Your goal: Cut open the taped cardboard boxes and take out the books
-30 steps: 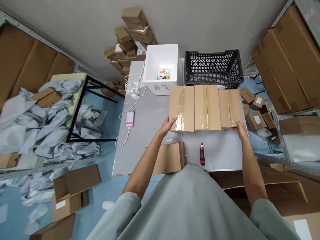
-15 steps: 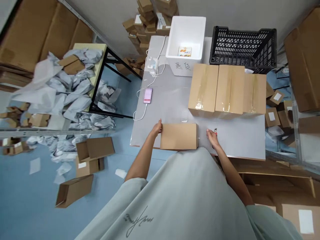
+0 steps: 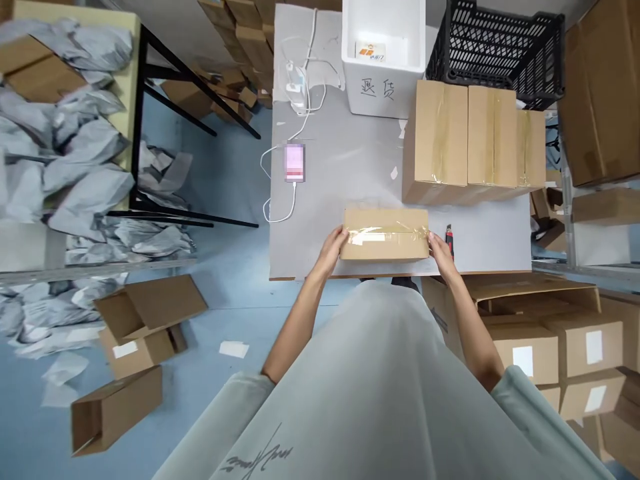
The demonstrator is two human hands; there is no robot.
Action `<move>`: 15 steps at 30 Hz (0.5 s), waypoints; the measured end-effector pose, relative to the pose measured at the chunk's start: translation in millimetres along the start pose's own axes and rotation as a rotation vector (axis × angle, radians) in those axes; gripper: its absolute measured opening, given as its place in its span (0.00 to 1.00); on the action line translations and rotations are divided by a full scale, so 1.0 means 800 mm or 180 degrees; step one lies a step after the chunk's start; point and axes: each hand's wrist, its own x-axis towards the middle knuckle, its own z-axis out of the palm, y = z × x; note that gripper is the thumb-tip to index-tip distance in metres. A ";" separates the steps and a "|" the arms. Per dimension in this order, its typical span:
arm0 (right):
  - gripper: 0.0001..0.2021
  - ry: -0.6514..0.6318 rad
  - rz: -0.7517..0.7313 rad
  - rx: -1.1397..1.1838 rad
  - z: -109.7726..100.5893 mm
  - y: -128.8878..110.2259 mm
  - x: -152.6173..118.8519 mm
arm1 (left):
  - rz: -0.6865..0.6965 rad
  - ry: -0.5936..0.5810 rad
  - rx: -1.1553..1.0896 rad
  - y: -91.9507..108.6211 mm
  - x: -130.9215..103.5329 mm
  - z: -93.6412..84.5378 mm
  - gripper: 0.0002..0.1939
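Note:
A taped cardboard box (image 3: 385, 235) is at the front edge of the grey table, clear tape shining along its seam. My left hand (image 3: 332, 249) grips its left end, and my right hand (image 3: 441, 252) has its fingers on the right end. Both hands together hold the box between them. Just right of my right hand lies a red and black box cutter (image 3: 449, 241) on the table. Whether the box rests fully on the table or is slightly raised, I cannot tell.
Three taped cartons (image 3: 440, 133) stand in a row at the right, before a black plastic crate (image 3: 500, 53). A white foam bin (image 3: 383, 90) is at the back. A phone (image 3: 295, 163) charges at the left. Open boxes (image 3: 120, 407) and grey parcels lie around.
The box has been turned so a taped face shows, and both hands now hold its ends. My right hand has let go of the box cutter. The view has shifted.

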 end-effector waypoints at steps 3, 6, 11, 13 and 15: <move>0.41 0.0212 -0.0382 -0.0242 0.016 -0.001 -0.021 | 0.0305 -0.0242 -0.0013 -0.009 -0.020 0.007 0.39; 0.40 0.0283 -0.0467 -0.0367 0.027 0.003 -0.029 | 0.0453 -0.0303 0.0079 -0.027 -0.026 0.016 0.41; 0.39 0.0181 -0.0482 -0.0391 0.024 0.022 -0.019 | 0.0562 -0.0131 0.0136 -0.054 -0.016 0.026 0.42; 0.38 0.0147 -0.0455 -0.0530 0.012 0.032 -0.005 | 0.0502 -0.0128 0.0118 -0.061 -0.010 0.030 0.44; 0.36 0.0392 -0.0363 -0.0904 -0.010 0.043 0.015 | 0.0430 -0.0082 0.0073 -0.063 -0.007 0.032 0.48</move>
